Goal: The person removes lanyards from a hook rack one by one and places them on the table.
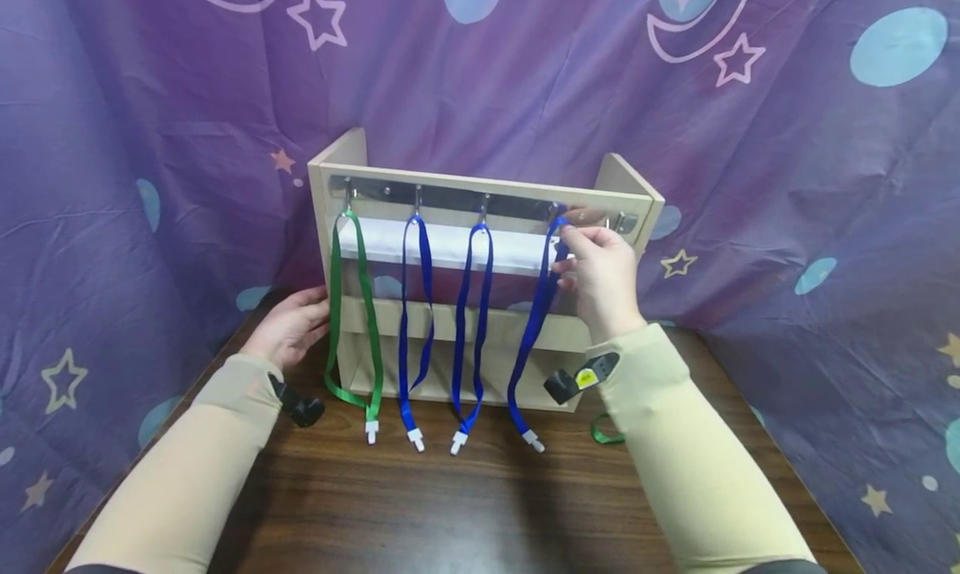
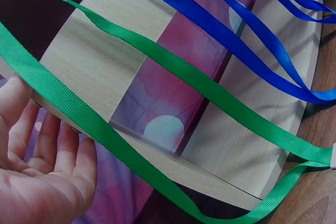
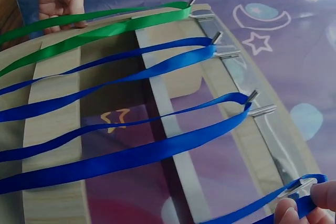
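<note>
At the right of the wooden rack [image 1: 487, 182], my right hand [image 1: 606, 278] pinches the top loop of a blue lanyard [image 1: 531, 324] by the fourth hook; in the right wrist view its fingertips grip the strap beside the metal hook [image 3: 302, 184]. My left hand [image 1: 292, 328] is against the rack's left side, fingers only slightly bent, as the left wrist view shows. A green lanyard [image 1: 369, 307] hangs from the leftmost hook. Two more blue lanyards [image 1: 426, 266] hang from the middle hooks. White clips [image 1: 416, 439] end the straps.
Another green strap [image 1: 606, 437] lies on the brown wood table [image 1: 360, 507], right of the rack and partly hidden by my right forearm. A metal strip [image 1: 450, 197] carries the hooks. Purple patterned cloth [image 1: 480, 99] surrounds the table at the back and sides.
</note>
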Demonstrator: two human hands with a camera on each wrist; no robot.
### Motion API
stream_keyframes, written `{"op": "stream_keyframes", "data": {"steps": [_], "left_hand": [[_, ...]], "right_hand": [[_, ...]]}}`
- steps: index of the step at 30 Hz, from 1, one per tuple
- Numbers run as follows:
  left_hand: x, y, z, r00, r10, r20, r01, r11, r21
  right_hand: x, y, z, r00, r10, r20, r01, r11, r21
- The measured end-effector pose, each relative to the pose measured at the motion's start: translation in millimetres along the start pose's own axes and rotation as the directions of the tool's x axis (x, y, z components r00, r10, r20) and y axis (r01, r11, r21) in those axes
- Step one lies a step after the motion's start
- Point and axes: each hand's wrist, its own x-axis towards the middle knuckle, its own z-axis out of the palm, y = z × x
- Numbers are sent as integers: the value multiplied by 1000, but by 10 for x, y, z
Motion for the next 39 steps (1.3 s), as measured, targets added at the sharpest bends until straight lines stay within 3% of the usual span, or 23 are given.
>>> {"op": "stream_keyframes", "data": {"steps": [16, 24, 31, 39], "left_hand": [[20, -3, -16, 1000, 1, 6, -1, 1000, 7], [18, -4, -14, 1000, -4, 9, 4, 1000, -2], [12, -3, -12, 1000, 0, 9, 0, 1000, -12], [12, -3, -14, 1000, -7, 1, 7, 1000, -17]], "right_hand": [[-152, -327, -116, 995, -94, 38, 94, 996, 2], [-190, -424, -349, 995, -84, 44, 79, 991, 108], [-233, -496, -588, 989, -126, 79, 105, 970, 220], [-304, -529, -877, 993, -111, 42, 95, 957, 276]]}}
